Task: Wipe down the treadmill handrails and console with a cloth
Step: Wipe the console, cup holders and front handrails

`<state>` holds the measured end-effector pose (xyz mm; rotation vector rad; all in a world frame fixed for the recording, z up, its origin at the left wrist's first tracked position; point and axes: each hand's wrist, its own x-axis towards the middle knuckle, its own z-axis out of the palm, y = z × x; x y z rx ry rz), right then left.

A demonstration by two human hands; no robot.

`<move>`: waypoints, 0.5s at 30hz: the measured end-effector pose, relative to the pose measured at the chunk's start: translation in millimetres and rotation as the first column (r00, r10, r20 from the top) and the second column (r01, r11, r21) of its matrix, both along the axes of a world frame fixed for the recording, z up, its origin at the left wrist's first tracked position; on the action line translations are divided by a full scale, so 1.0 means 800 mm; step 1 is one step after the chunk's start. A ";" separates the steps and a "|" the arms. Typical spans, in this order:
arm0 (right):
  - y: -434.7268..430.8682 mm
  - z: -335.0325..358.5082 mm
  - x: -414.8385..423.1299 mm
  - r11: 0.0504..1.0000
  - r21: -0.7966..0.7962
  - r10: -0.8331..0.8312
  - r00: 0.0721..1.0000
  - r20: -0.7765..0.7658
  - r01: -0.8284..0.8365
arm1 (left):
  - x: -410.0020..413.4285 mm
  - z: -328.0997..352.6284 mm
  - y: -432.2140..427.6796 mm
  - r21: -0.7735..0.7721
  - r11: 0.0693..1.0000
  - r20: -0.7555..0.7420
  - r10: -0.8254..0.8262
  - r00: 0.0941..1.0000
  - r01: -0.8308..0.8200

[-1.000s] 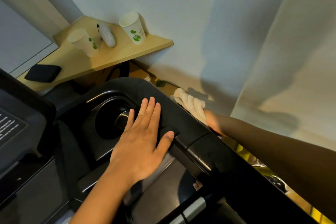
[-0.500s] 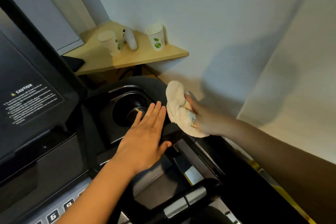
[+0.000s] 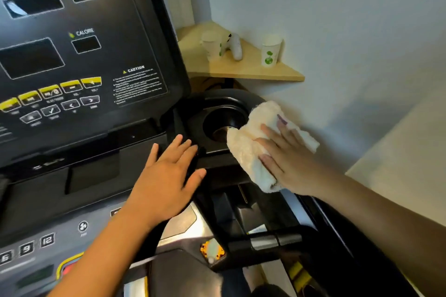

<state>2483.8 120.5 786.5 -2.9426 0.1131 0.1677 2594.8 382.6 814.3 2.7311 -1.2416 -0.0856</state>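
Observation:
A black treadmill console (image 3: 79, 38) with display windows and yellow buttons fills the upper left. To its right is a round cup holder (image 3: 220, 120) set in the console's black right wing. A cream cloth (image 3: 246, 149) lies over the wing's right edge beside the cup holder. My right hand (image 3: 284, 159) presses flat on the cloth with straight fingers. My left hand (image 3: 166, 176) rests open and flat on the console ledge just left of the cup holder. The black right handrail (image 3: 337, 224) runs down toward the lower right under my right forearm.
A wooden corner shelf (image 3: 243, 70) behind the console holds two paper cups (image 3: 270, 52) and a white handheld device (image 3: 235, 46). The wall stands close on the right. Speed keys (image 3: 26, 248) and a grip sensor bar (image 3: 265, 241) sit at the bottom.
My right hand brought the cloth up from behind the rail and laid it flat on the console wing by the cup holder. The view swung left, showing the display. My left hand stayed flat.

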 end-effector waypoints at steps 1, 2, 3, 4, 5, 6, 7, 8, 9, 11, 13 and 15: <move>0.006 0.002 0.002 0.999 -0.016 0.036 0.999 0.008 -0.036 | -0.002 -0.003 0.008 0.000 1.000 0.017 0.016 1.000 -0.016; 0.013 0.004 0.004 0.998 -0.020 0.063 0.998 0.015 -0.062 | -0.005 -0.005 0.013 0.005 1.000 0.037 0.020 0.999 -0.020; 0.021 0.008 0.006 0.996 -0.015 0.086 0.996 0.037 -0.086 | -0.008 -0.007 0.016 0.014 1.000 0.055 0.018 0.998 -0.019; 0.031 0.011 0.009 0.995 0.005 0.104 0.993 0.055 -0.104 | -0.010 -0.009 0.017 0.026 0.999 0.073 0.017 0.997 -0.019; 0.043 0.016 0.014 0.991 0.035 0.128 0.990 0.062 -0.130 | -0.011 -0.011 0.018 0.035 0.999 0.089 0.020 0.996 -0.023; 0.057 0.020 0.022 0.985 0.069 0.152 0.987 0.054 -0.155 | -0.011 -0.012 0.017 0.038 0.999 0.103 0.021 0.994 -0.025; 0.071 0.023 0.031 0.978 0.095 0.178 0.982 0.060 -0.183 | -0.010 -0.012 0.016 0.030 0.999 0.108 0.021 0.994 -0.024; 0.086 0.024 0.042 0.972 0.109 0.201 0.978 0.061 -0.206 | -0.009 -0.012 0.016 0.015 1.000 0.100 0.021 0.995 -0.023; 0.099 0.023 0.052 0.967 0.104 0.225 0.972 0.068 -0.232 | -0.009 -0.011 0.015 0.001 1.000 0.084 0.021 0.996 -0.021; 0.112 0.022 0.068 0.966 0.102 0.234 0.971 0.048 -0.238 | -0.008 -0.009 0.016 -0.011 1.000 0.072 0.021 0.997 -0.020; 0.107 0.024 0.075 0.972 0.143 0.192 0.981 -0.030 -0.186 | -0.007 -0.010 0.017 -0.004 1.000 0.069 0.019 0.997 -0.019; 0.094 0.026 0.068 0.973 0.170 0.169 0.983 -0.069 -0.155 | -0.007 -0.010 0.018 -0.002 1.000 0.068 0.021 0.997 -0.021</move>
